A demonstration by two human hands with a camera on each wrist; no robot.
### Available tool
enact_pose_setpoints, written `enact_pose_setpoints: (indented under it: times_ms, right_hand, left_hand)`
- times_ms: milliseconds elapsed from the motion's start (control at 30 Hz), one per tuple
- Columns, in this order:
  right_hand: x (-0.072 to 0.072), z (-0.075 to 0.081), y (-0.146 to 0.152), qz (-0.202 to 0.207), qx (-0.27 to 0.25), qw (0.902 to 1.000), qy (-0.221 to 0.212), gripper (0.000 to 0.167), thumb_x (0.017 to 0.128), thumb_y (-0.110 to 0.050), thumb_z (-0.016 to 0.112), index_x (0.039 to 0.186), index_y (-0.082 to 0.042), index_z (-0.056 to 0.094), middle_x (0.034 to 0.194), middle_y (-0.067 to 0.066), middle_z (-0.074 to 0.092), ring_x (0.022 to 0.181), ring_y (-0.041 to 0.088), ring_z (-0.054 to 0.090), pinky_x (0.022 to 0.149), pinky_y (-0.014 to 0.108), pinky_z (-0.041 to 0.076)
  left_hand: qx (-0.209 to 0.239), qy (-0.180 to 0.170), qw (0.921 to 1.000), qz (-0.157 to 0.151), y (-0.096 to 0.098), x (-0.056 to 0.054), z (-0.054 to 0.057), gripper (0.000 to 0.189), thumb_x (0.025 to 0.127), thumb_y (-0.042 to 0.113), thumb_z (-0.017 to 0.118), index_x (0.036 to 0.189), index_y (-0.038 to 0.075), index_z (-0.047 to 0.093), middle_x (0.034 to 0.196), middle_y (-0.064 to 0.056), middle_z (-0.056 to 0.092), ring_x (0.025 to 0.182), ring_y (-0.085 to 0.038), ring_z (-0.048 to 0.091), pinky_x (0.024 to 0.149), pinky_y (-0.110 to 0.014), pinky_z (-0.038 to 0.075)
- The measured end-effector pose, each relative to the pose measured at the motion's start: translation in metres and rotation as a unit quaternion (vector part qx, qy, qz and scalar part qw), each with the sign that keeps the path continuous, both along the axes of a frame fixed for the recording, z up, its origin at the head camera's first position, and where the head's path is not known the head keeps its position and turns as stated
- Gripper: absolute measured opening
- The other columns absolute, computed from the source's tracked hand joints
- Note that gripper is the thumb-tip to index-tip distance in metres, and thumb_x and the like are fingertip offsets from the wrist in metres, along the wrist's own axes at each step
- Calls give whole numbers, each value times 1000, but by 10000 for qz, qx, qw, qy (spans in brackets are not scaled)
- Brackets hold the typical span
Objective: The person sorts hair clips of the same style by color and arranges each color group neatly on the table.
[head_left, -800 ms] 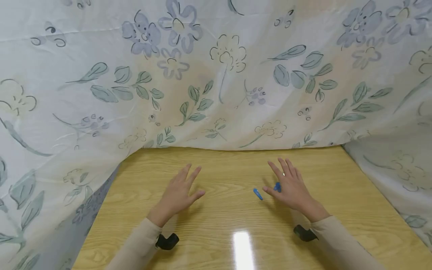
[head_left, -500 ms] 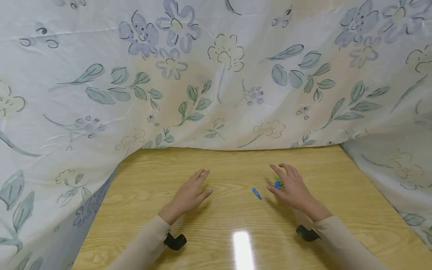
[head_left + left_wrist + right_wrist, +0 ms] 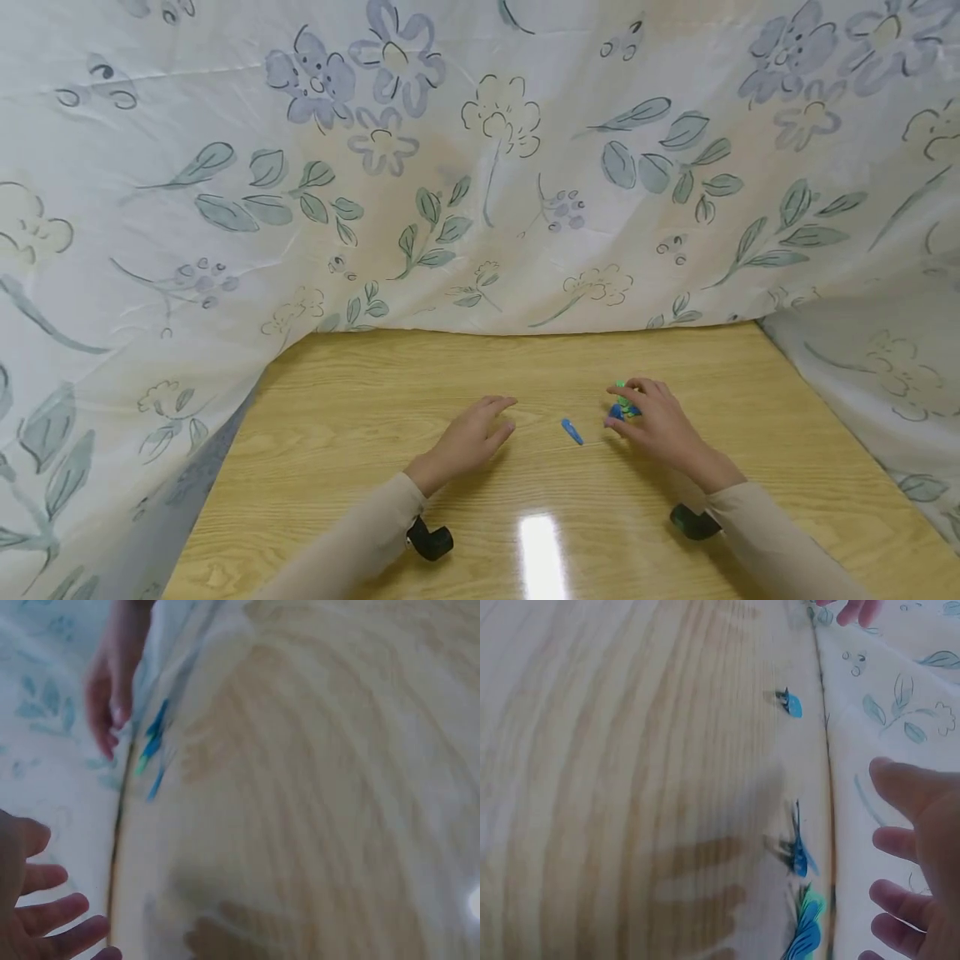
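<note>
A small, tapered blue hair clip lies on the wooden table between the two hands. Right of it sits a small blue-and-green cluster, partly hidden by the right hand, whose bent fingers reach over it from the right. In the right wrist view another blue piece and a blue-green ribbed piece lie below the hair clip, with the right fingers apart from them. My left hand hovers left of the hair clip, fingers relaxed and pointing right, holding nothing.
The pale wood table ends at the back against a hanging floral cloth, which also drapes down both sides. A light reflection shows near the front. Black wrist mounts sit below the sleeves.
The left hand has moved right and toward the hair clip. My right hand has shifted slightly right and lowered, its fingers bending more over the blue-green cluster. The clip stays put.
</note>
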State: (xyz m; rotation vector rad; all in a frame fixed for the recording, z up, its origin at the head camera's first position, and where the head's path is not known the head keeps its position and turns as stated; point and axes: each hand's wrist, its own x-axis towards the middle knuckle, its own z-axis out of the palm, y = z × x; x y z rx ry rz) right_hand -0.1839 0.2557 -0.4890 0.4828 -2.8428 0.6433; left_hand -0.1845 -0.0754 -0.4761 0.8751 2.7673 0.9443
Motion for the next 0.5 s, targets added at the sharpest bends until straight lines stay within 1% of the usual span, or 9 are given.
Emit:
enact_pose_setpoints:
  times_ms: [100,233,300,400,500]
  right_hand:
    - [0,-3,4,-21,-24,10000,29,44,88,-25,80,125,-5,70,121,20,61,112,39,51,88,57,42]
    - [0,-5,7,-70,-66,10000,7,35,87,-21,80,118,-6,74,116,19,64,107,37,52,83,52,42]
    - [0,-7,8,-108,-84,9999,-42,32,87,-21,80,115,-7,75,115,18,65,104,35,53,81,49,41]
    - [0,-9,10,-183,-115,9997,-128,28,86,-21,80,112,-9,77,112,16,66,99,31,53,78,44,40]
    - [-2,-11,11,-237,-166,9994,-185,25,86,-21,81,108,-9,78,107,14,67,96,30,54,78,43,38]
  left_hand:
    - [53,-50,10000,21,18,0,-7,43,106,26,54,144,6,54,142,-13,58,124,-28,63,100,-43,54]
    - [73,-95,9999,117,41,0,-13,40,103,27,60,138,8,61,134,-10,64,110,-22,67,89,-34,56]
    - [87,-115,9997,220,51,0,-15,38,101,28,62,135,10,65,130,-8,66,105,-17,66,85,-29,55]
    - [185,-187,9990,366,64,0,-18,35,99,27,65,130,9,69,122,-7,69,93,-11,62,77,-23,51]
    - [302,-218,9978,546,75,0,-21,31,98,25,67,124,10,73,116,-5,71,85,-6,58,70,-19,47]
